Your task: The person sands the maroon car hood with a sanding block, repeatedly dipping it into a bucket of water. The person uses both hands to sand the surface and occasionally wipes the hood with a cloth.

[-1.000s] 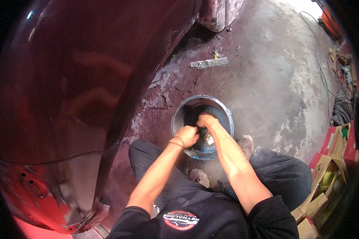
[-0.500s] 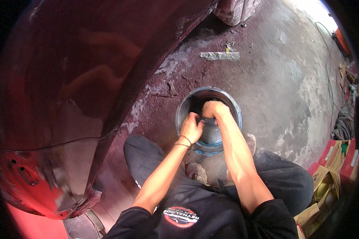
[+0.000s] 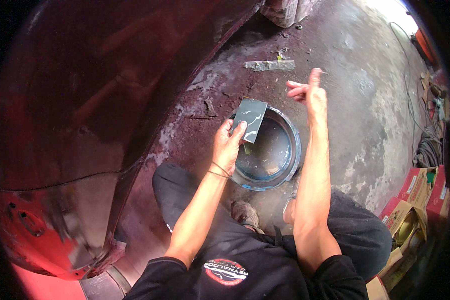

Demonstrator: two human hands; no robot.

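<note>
My left hand (image 3: pixel 227 145) grips a wet, dark grey sheet of sandpaper (image 3: pixel 250 119), thumb on top, above the left rim of a round bucket (image 3: pixel 294 150). White streaks shine across the sheet. Inside the bucket is cloudy water (image 3: pixel 267 155), with a small yellowish patch showing below the sheet's lower edge. Beyond the bucket's right side, in the air, my right hand (image 3: pixel 312 97) is empty. Its fingers are apart, one stretched forward and others bent left, slightly blurred.
A dark red car panel (image 3: pixel 85 100) curves along the left, close to my left arm. A strip of crumpled tape (image 3: pixel 270 65) lies on the floor ahead. Open cardboard boxes (image 3: pixel 410 215) stand at the right, near a coiled dark cable (image 3: pixel 428 147).
Both hands have come up out of the bucket. The sandpaper now shows in my left hand, while my right hand has moved forward and right, its fingers spread.
</note>
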